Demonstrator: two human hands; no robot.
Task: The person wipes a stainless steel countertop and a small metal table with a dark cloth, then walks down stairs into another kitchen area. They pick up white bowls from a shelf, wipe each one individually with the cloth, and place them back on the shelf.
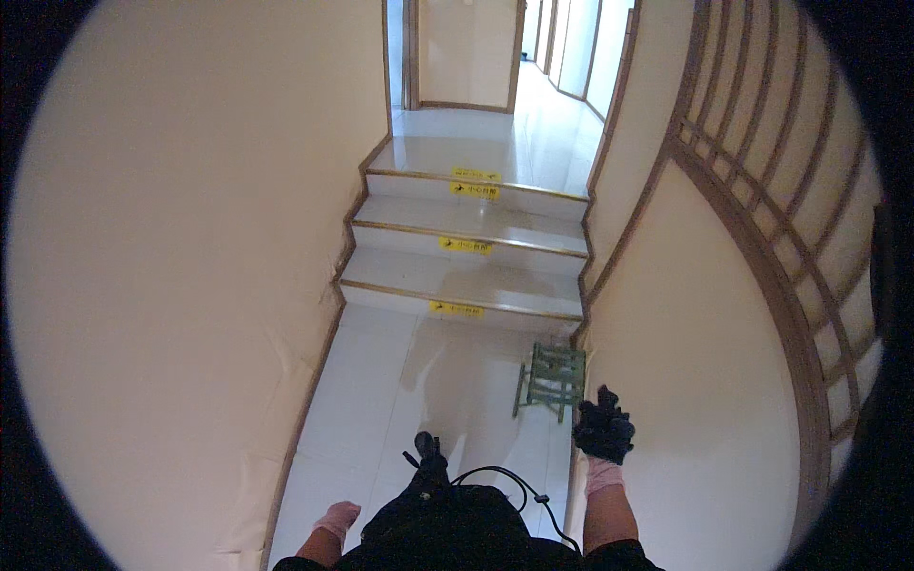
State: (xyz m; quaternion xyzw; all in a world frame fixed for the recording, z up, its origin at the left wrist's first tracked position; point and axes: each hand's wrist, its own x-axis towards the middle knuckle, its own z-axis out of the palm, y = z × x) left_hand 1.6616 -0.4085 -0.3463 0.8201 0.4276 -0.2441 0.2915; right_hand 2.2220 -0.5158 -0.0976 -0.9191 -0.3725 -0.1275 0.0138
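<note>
My left hand (340,518), in a pink glove, hangs low beside my dark clothing; its fingers are mostly out of sight, and nothing shows in it. On the other side, my right hand (604,427) is raised near the right wall, with a bunched black item, perhaps a cloth or another glove, over or in it above a pink cuff. Whether the fingers grip this black item is unclear. Just beyond that hand, a small green folding stool (557,375) stands on the tiled floor against the right wall. A black cord (525,477) loops in front of my clothing.
Several white steps with brown edges (464,296) and yellow warning strips (457,308) rise ahead to a tiled landing (457,139). A beige wall (178,250) runs along the left. On the right is a wall with a brown lattice (771,264). Beyond the landing lies a bright corridor (553,93).
</note>
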